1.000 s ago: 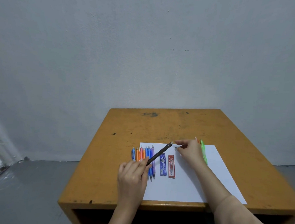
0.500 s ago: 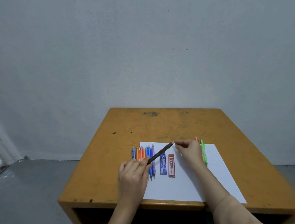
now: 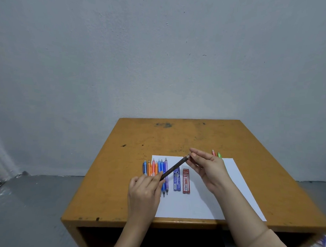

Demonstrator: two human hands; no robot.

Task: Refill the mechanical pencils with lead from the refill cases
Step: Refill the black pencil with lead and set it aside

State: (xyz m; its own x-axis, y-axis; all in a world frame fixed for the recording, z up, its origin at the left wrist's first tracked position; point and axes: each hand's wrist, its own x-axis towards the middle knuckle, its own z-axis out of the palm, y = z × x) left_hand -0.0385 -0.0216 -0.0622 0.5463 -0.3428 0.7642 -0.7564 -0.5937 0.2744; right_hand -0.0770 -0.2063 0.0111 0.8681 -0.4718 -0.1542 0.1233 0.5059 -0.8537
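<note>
Head view: left hand [image 3: 146,189] grips the dark brown slim plastic mechanical pencil [image 3: 173,167] by its lower, tip-side end, fingers curled round the barrel. Long axis runs diagonally from that grip up and away to the right, rising off the white paper sheet [image 3: 201,205]. The pale cap end sits at the far end from the left grip, right at the right hand [image 3: 210,168], whose thumb and index fingertips appear to pinch it; contact is small in frame, so how firm the hold is can't be told. The right hand is the nearer one to the cap, so any cap pull would go along the axis, away from the left grip.

Just below the raised barrel, between the two hands, lie the blue flat plastic lead refill case [image 3: 177,179] and the red flat plastic lead refill case [image 3: 186,181], side by side, both looking closed. Beyond the left grip is the row of coloured plastic mechanical pencils [image 3: 156,167], parallel. Past the right hand, a pink pencil [image 3: 214,153] and a green pencil [image 3: 219,154] poke out. Judgement: cap step, no lead out yet.
</note>
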